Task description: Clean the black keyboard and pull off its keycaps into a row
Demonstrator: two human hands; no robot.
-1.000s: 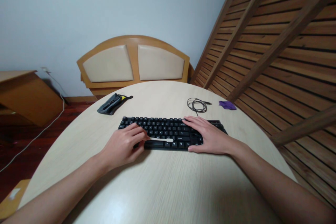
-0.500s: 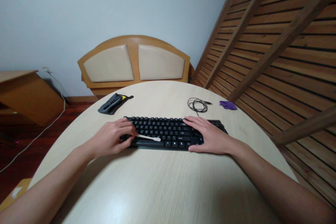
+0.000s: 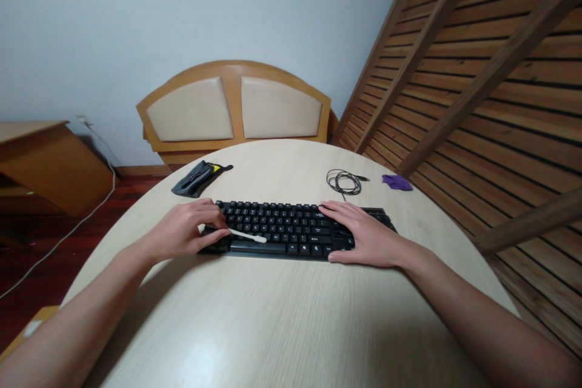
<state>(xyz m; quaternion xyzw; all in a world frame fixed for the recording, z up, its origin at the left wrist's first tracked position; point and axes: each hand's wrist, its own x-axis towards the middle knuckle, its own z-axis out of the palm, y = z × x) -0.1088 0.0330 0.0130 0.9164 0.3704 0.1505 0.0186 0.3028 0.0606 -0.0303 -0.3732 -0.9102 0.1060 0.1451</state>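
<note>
A black keyboard (image 3: pixel 273 221) lies across the middle of the round table (image 3: pixel 282 315). Over its left end, my left hand (image 3: pixel 193 227) pinches a white toothbrush (image 3: pixel 245 234) between thumb and fingers. The brush head points right and lies low over the keys just above the space bar; whether the bristles touch them I cannot tell. My right hand (image 3: pixel 359 233) spans the keyboard's right part, thumb at the front edge and fingers at the back edge, gripping it in place. It hides many of the right-hand keys.
Behind the keyboard lie a dark pouch (image 3: pixel 195 180) with a yellow bit at the left, a coiled black cable (image 3: pixel 344 182), and a purple cloth (image 3: pixel 396 182) near the table's right edge. Beyond stand a padded headboard (image 3: pixel 234 108) and a slatted wooden frame (image 3: pixel 477 85).
My left hand has drawn the toothbrush a little to the left along the keys. My right hand stays on the keyboard, and the view has shifted very slightly.
</note>
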